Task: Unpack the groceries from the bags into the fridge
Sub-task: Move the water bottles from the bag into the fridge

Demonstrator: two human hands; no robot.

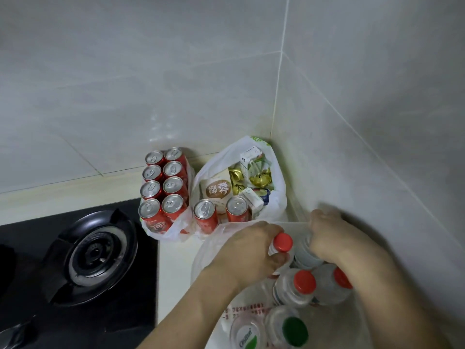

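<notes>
The left hand (247, 255) is curled round the neck of a red-capped water bottle (283, 244), its fingers wrapped just under the cap, and the right hand (327, 235) grips a second bottle (305, 250) right beside it, its cap hidden under the palm. Both bottles stand upright in the near clear plastic bag (208, 250) on the worktop (173, 263), long axis vertical, so the lift likely wants to go straight up out of the bag mouth. Just below the hands, more bottles stand packed close in the same bag: another red-capped one (297, 288) and a green-capped bottle (289, 328) nearest the camera. Beyond the hands, toward the tiled corner, a white bag (276, 197) holds snack packets, cartons and two red cans (206, 217); left of it a pack of red cans (163, 187) sits in another bag. A gas hob (95, 253) lies further left. No fridge is in view.
</notes>
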